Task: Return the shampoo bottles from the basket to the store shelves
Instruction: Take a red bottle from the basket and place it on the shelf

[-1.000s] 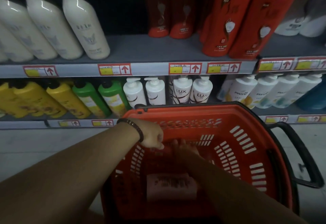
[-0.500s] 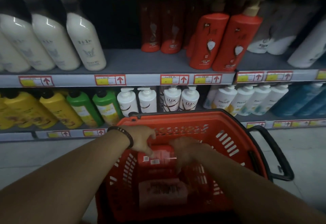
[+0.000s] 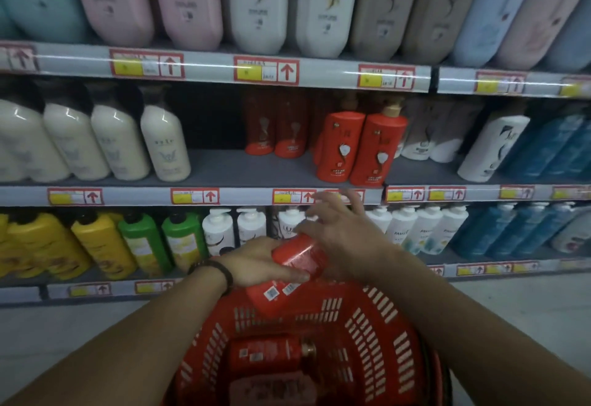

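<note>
I hold a red shampoo bottle tilted above the far rim of the red basket. My left hand grips it from the left and below, thumb along its side. My right hand lies against its upper end with the fingers spread and raised; the bottle's top is hidden behind it. Another red bottle lies in the basket, with a paler pinkish one below it. Matching red bottles stand on the middle shelf.
Cream bottles fill the middle shelf's left, with a dark gap between them and the red ones. Yellow and green bottles and white pump bottles line the lower shelf. Large pastel bottles stand on the top shelf. Pale floor lies on both sides of the basket.
Both hands took hold of the red bottle inside the basket and lifted it above the rim. The view tilted up, showing the top shelf.
</note>
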Motion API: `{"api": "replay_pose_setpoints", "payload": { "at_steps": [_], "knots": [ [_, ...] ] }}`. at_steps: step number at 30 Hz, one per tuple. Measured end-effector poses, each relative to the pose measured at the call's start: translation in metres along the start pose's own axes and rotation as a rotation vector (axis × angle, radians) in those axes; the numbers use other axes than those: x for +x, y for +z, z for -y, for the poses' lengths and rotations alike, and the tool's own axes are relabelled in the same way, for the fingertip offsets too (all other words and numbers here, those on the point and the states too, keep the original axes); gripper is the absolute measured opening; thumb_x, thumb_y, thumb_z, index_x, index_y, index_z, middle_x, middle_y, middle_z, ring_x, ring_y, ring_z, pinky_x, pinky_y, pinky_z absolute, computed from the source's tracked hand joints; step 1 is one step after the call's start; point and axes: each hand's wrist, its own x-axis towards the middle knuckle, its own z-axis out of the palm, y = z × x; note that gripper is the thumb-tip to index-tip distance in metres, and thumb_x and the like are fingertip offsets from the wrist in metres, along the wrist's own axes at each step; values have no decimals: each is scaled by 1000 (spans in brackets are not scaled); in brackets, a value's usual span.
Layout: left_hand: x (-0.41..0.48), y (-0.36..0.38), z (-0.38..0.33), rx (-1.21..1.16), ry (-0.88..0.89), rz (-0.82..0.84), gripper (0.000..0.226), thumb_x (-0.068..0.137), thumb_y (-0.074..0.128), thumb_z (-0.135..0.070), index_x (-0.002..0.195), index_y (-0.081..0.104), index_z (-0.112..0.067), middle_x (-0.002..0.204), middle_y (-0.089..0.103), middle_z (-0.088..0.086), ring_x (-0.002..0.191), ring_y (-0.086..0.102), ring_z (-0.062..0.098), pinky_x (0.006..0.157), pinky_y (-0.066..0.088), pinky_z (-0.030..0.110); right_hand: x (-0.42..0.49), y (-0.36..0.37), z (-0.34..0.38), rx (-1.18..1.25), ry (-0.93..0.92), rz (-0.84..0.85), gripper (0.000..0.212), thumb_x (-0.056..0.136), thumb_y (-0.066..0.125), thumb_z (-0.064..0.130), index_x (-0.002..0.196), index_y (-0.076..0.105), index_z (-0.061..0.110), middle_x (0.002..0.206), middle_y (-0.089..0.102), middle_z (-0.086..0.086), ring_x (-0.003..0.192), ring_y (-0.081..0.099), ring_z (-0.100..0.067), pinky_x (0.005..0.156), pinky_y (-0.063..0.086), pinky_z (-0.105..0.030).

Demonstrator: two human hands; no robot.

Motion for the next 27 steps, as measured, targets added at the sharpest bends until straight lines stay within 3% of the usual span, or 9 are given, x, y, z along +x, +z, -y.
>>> {"api": "replay_pose_setpoints", "payload": {
  "at_steps": [2,3,6,10,12,17,20,23,27],
  "knots": [
    [2,-4,-1,-153,41,-170,49,77,94,-51,117,76,-29,103,85,0,93,83,24,93,66,47,-15,5,-6,254,210,-397,62,74,88,47,131,69,29,131,62,2,134,53,-26,112,33,-48],
    [1,-7,-4,-228,64,-251,58,72,95,-56,119,74,-30,105,85,-1,94,83,24,94,65,50,-20,5,-6,385,359,-468,58,77,89,44,129,67,30,127,59,7,126,53,-19,105,36,-41],
    [2,-11,-13,-447,149,-431,87,58,99,-65,130,65,-32,115,83,-3,103,81,22,99,62,55,-23,5,-5,1007,720,-244,59,82,93,42,128,59,30,123,63,9,113,64,-11,93,55,-35],
    [0,-10,-31,-775,247,-351,69,79,90,-29,141,60,-19,127,79,11,118,76,33,107,56,60,-14,4,-1,1529,665,111,60,90,89,35,140,57,28,127,74,0,106,79,-15,88,65,-35],
    [2,-6,-37,-822,267,-324,70,79,89,-28,143,60,-17,131,77,13,122,74,35,109,54,61,-8,5,3,1660,580,165,51,96,82,26,142,60,26,126,78,-2,108,80,-17,86,66,-35],
    [6,-2,-48,-801,288,-355,71,82,90,-39,143,62,-17,133,76,12,122,74,31,110,55,57,5,17,2,1721,491,64,49,95,83,17,140,64,20,126,80,-8,113,79,-28,97,65,-54],
    [5,-3,-58,-672,278,-500,54,95,76,-40,143,51,-36,128,75,3,106,77,10,81,60,25,10,25,2,1606,577,-91,46,86,93,20,123,67,20,114,80,-7,98,81,-22,89,68,-44],
    [11,6,-64,-565,290,-635,61,97,77,-40,144,39,-44,123,72,-3,90,75,-5,63,55,13,17,32,8,1382,667,-260,53,67,98,39,103,61,26,96,80,-2,81,79,-19,80,66,-49],
    [26,21,-67,-641,315,-734,97,71,97,-49,150,41,-54,120,79,-4,99,81,12,90,66,40,29,32,32,1172,691,-437,57,61,86,53,106,58,31,96,72,5,86,73,-15,73,63,-39]
  ]
}}
